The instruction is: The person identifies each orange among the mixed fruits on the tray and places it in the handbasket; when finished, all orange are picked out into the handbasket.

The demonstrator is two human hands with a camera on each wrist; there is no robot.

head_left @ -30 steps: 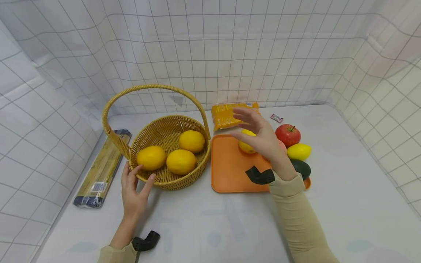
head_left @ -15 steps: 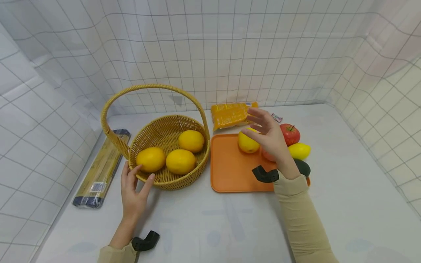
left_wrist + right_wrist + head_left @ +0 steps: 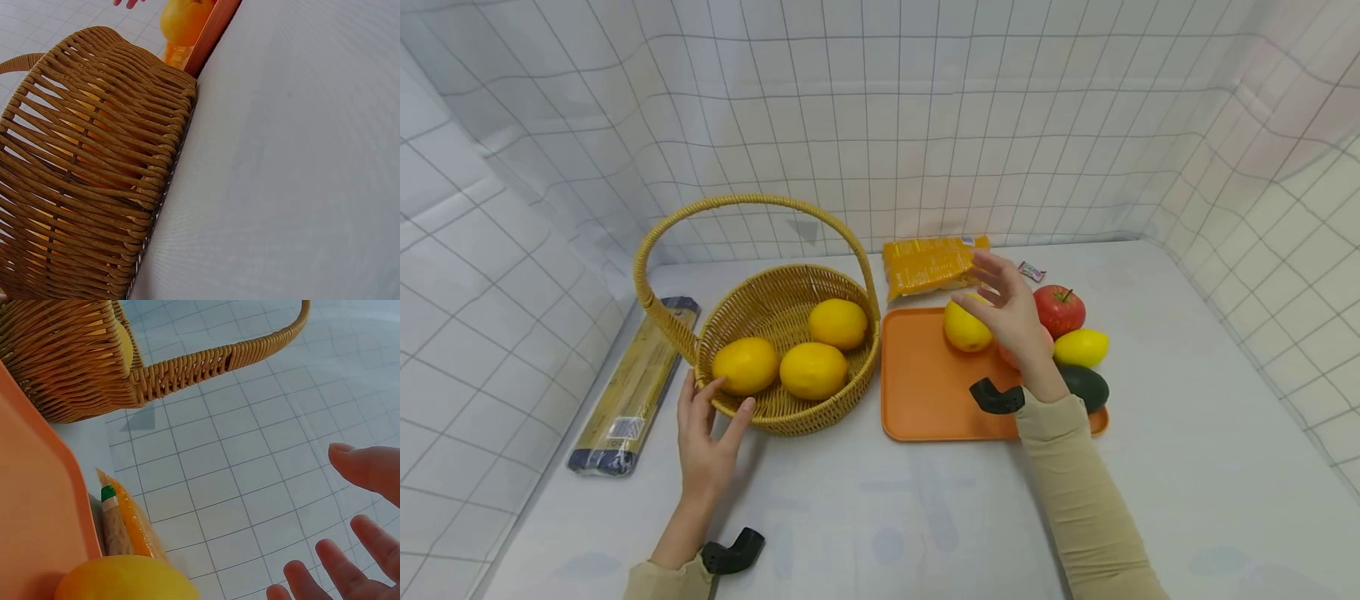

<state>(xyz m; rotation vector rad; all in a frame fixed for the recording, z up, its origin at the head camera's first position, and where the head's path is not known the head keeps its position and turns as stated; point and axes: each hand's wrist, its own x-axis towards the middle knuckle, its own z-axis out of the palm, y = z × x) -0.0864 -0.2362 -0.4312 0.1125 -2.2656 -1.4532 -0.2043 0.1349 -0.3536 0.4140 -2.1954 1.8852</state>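
A woven wicker basket (image 3: 797, 423) with a tall handle holds three yellow lemon-shaped fruits (image 3: 814, 371). My left hand (image 3: 709, 454) touches the basket's near left rim, fingers and thumb spread apart. In the left wrist view the basket's woven side (image 3: 81, 162) shows, without the hand's fingers. My right hand (image 3: 1011, 317) hovers over an orange tray (image 3: 940, 408), its fingers loosely bent and nothing between them. A round yellow fruit (image 3: 966, 327) sits on the tray, just below and left of that hand. In the right wrist view the thumb and fingertips (image 3: 337, 569) stand apart.
At the tray's right are a red apple (image 3: 1060, 311), a pink fruit partly behind my hand, a yellow lemon (image 3: 1081, 347) and a dark green oval fruit (image 3: 1086, 387). An orange packet (image 3: 928, 268) and small wrapper (image 3: 1032, 272) lie behind. A long package (image 3: 636, 387) lies left.
My right hand has moved to the right over the tray, uncovering more of the round yellow fruit, and then nearly stopped. My left hand stays at the basket rim.
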